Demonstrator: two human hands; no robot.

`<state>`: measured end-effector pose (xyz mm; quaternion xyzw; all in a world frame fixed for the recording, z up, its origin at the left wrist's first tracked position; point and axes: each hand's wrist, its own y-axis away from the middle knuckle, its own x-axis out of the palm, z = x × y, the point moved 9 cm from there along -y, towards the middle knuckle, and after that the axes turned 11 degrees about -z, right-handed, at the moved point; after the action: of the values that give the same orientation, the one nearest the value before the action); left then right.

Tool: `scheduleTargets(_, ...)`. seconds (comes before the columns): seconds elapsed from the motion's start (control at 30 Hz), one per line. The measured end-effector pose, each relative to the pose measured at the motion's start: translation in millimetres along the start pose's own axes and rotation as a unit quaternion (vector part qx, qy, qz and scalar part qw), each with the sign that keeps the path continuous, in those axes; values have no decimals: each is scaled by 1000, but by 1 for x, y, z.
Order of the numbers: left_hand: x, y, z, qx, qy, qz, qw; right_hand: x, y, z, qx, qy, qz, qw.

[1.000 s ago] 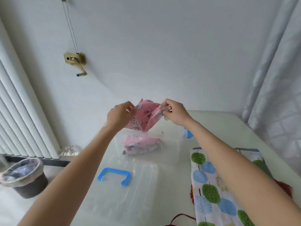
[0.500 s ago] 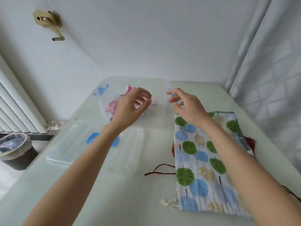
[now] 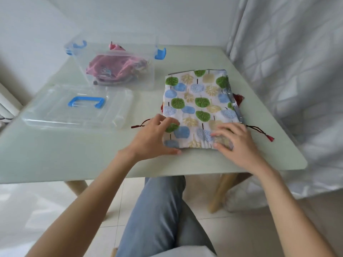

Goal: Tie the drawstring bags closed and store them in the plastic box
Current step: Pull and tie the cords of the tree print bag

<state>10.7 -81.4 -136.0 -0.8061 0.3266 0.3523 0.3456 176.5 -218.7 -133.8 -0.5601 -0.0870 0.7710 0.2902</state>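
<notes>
A tree-print drawstring bag (image 3: 198, 101) lies flat on the table's right half, its gathered mouth toward me. My left hand (image 3: 154, 138) rests on its near-left corner, fingers on top and thumb along the near edge. On the near-right corner lies my right hand (image 3: 237, 141), fingers loosely bent and blurred. Dark red drawstrings (image 3: 263, 131) from another bag underneath stick out on both sides. Back left stands the clear plastic box (image 3: 148, 78) with blue latches, holding the pink bags (image 3: 111, 69).
The clear box lid (image 3: 55, 115) with a blue handle lies left of the bag, in front of the box. The pale table (image 3: 74, 154) ends near me. A curtain (image 3: 289, 71) hangs close on the right, a wall behind.
The pink bag that both hands held over the box now lies in it. Both hands have come back toward me and settled on the near end of the tree-print bag.
</notes>
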Motion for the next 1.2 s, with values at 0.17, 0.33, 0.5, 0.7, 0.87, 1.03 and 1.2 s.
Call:
scheduleTargets(0.17, -11, 19, 20, -37, -13, 5, 999, -27, 25, -29, 54, -18, -22, 998)
scheduleTargets(0.33, -9, 19, 17, -33, -19, 56, 998, -37, 27, -44, 91, -8, -74, 993)
scheduleTargets(0.5, -15, 22, 18, -39, -47, 44, 997, -51, 33, -37, 81, 67, -144, 984)
scheduleTargets(0.7, -27, 35, 23, -28, -17, 43, 999, -46, 44, -35, 92, 51, -94, 990)
scheduleTargets(0.87, -46, 38, 34, -48, 49, -41, 997, -59, 45, -34, 54, 52, -89, 993)
scheduleTargets(1.03, -68, 33, 61, -158, 149, -213, 953, -65, 30, -34, 47, 42, -95, 993)
scheduleTargets(1.2, -92, 50, 100, -290, 336, -360, 821, -76, 21, -56, 142, 8, -186, 972)
